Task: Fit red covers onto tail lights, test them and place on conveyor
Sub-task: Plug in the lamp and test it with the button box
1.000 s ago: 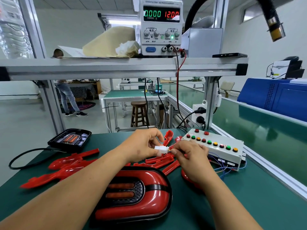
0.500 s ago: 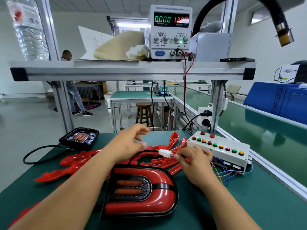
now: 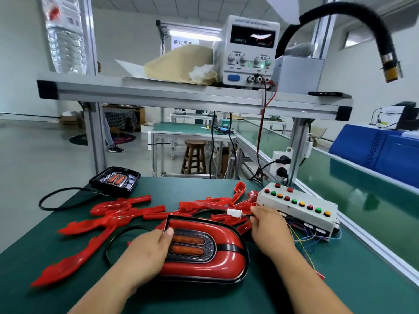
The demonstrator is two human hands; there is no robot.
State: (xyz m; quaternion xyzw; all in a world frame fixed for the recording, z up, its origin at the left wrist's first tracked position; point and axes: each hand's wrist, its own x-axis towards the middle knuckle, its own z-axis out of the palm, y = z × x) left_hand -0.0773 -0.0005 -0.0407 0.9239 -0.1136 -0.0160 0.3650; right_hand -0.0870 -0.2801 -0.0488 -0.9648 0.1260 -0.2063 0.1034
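While testing, as judged from the layout, read the bench from left to right.

Far left: loose red plastic covers (image 3: 127, 214) strewn over the green bench mat (image 3: 204, 300), with a bare black tail light housing (image 3: 114, 181) behind them, uncovered and well apart from the job.

Left hand (image 3: 149, 252): laid over the left end of the glossy red-covered tail light (image 3: 217, 257), thumb flat on the top face beside the two orange lens strips, other fingers hidden round the edge. Read as a steadying grip, not a lift.

Tail light position: flat on the mat, directly in front, between both hands, cover apparently seated. Orange strips not plainly lit.

Just beyond it: small white plastic connector (image 3: 234, 213), resting on the red covers.

Right hand (image 3: 269, 232): palm down, fingers curled, tips pinching the thin wire lead (image 3: 246, 215) just right of the connector. Cannot tell whether fully mated.

Next move, as judged: release the lead, make a short reach to the off-white test box with coloured push-buttons (image 3: 294, 211) just beside the right hand, press with one fingertip and watch the lens, keeping the light held down.

Far right: green conveyor belt (image 3: 362, 200); placement not yet done.
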